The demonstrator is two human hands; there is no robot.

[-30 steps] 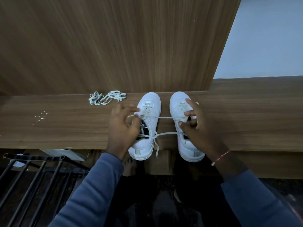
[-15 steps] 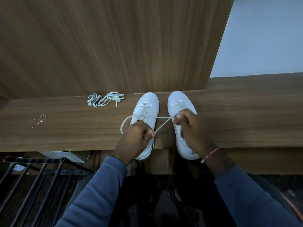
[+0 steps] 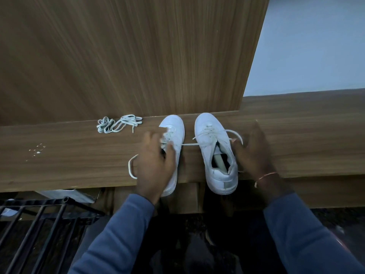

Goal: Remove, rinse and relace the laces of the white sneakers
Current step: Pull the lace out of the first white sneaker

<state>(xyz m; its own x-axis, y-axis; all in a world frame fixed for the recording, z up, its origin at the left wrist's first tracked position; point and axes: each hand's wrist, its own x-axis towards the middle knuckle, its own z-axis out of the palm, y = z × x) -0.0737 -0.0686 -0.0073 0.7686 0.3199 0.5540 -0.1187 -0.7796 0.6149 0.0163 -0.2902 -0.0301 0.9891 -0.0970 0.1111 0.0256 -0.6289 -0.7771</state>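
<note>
Two white sneakers stand side by side on a wooden ledge (image 3: 296, 147), heels over its front edge. My left hand (image 3: 154, 163) covers most of the left sneaker (image 3: 174, 128) and grips a white lace (image 3: 189, 144); the hand is blurred. That lace stretches right to the laced front of the right sneaker (image 3: 215, 155), whose opening is uncovered. It arcs on past the shoe's right side to my right hand (image 3: 251, 153), which pinches it there. One lace end curls on the ledge left of my left hand. A second lace (image 3: 118, 124) lies bundled at the back left.
A wood panel (image 3: 128, 56) rises right behind the ledge, with a pale wall (image 3: 316, 46) to its right. White specks (image 3: 37, 150) dot the ledge at left. Below left are a black metal rack (image 3: 39, 216) and a white sheet (image 3: 65, 194).
My hands have spread apart. The right hand has moved off the right sneaker to its right side, drawing the lace into a loop. The left hand has slid up over the left sneaker.
</note>
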